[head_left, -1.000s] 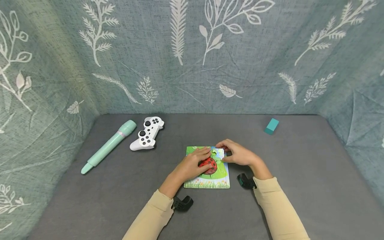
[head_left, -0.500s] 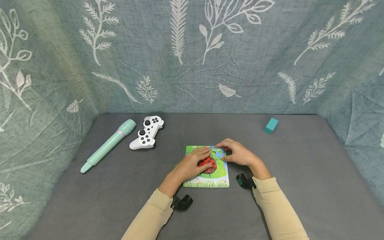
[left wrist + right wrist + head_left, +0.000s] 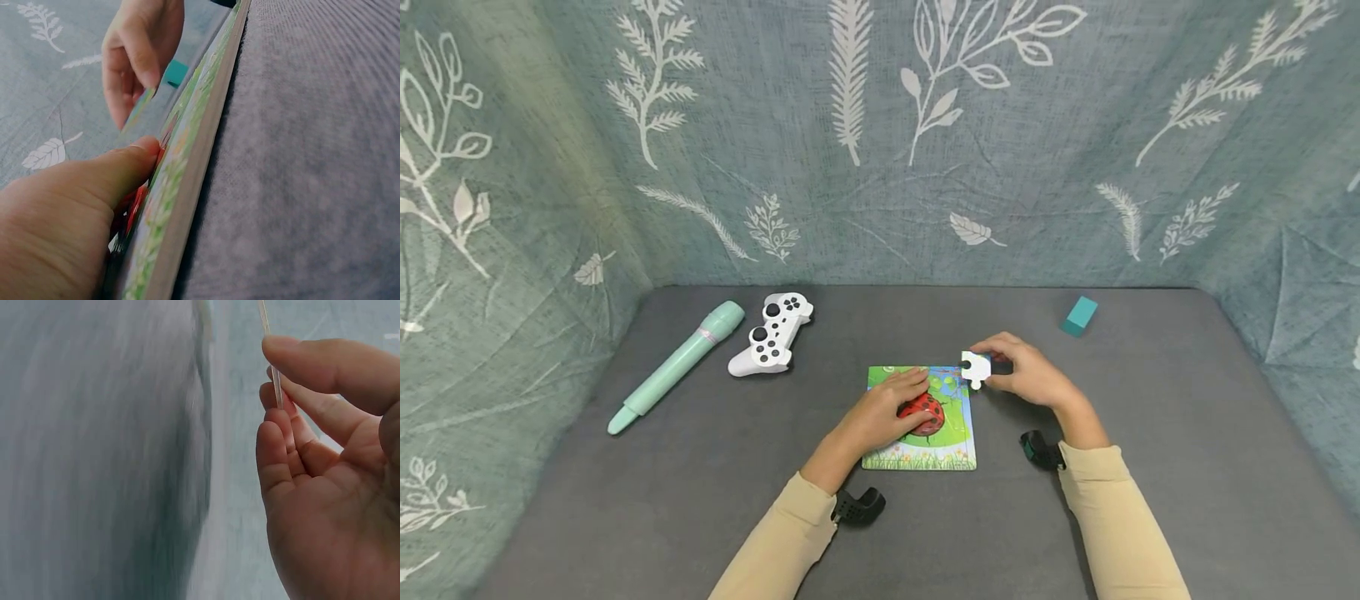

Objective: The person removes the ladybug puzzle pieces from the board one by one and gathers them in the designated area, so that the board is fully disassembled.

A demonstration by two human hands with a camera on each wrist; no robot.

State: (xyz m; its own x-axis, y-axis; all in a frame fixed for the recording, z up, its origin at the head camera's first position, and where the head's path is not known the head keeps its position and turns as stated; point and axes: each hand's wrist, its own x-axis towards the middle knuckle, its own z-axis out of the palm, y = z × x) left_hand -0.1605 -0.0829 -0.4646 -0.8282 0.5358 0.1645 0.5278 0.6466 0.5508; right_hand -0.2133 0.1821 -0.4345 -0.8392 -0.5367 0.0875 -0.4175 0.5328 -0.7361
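Observation:
A square puzzle board (image 3: 955, 429) with a red ladybug picture (image 3: 929, 414) lies on the grey table. My left hand (image 3: 876, 415) rests on its left part, fingers spread over the picture and the thumb on the ladybug. Just off the board's upper right corner, my right hand (image 3: 1033, 375) pinches a puzzle piece (image 3: 976, 368) whose white side faces the head camera. In the right wrist view that piece (image 3: 277, 387) appears edge-on between thumb and fingers. The left wrist view shows the piece's coloured side (image 3: 139, 111) and my left hand (image 3: 59, 212) against the board.
A white game controller (image 3: 772, 335) and a mint green microphone-shaped object (image 3: 676, 367) lie on the left of the table. A teal block (image 3: 1080, 317) sits at the back right. Behind the table (image 3: 625, 517) hangs a patterned curtain (image 3: 805, 125).
My right hand has moved right and slightly up, off the board, with the piece now clear of its corner, white side showing. My left hand has stayed on the board.

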